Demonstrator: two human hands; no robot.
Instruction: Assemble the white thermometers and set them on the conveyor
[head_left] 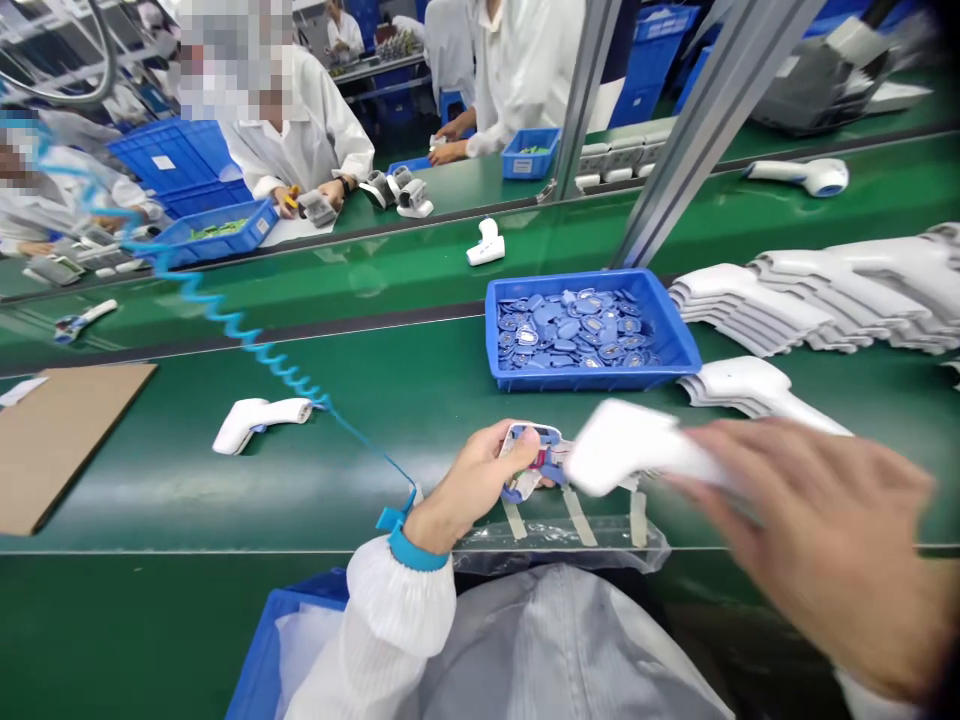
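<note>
My left hand (469, 485) is shut on a small blue-and-white electronic part (525, 462), which is partly hidden by my fingers. My right hand (814, 545), blurred by motion, grips a white gun-shaped thermometer housing (626, 448) close to that part. Just below both hands, a clear plastic bag (559, 545) with tape strips lies at the green conveyor belt's (150, 480) front edge. A blue coiled strap cord (259, 340) runs from the cuff on my left wrist (418, 550) across the belt.
A blue tray of small blue parts (495, 340) sits ahead. Stacked white housings (817, 300) lie to the right, and a white thermometer (255, 420) and cardboard sheet (60, 445) lie left. A blue crate (277, 620) stands below the belt. Co-workers handle parts beyond metal posts (712, 120).
</note>
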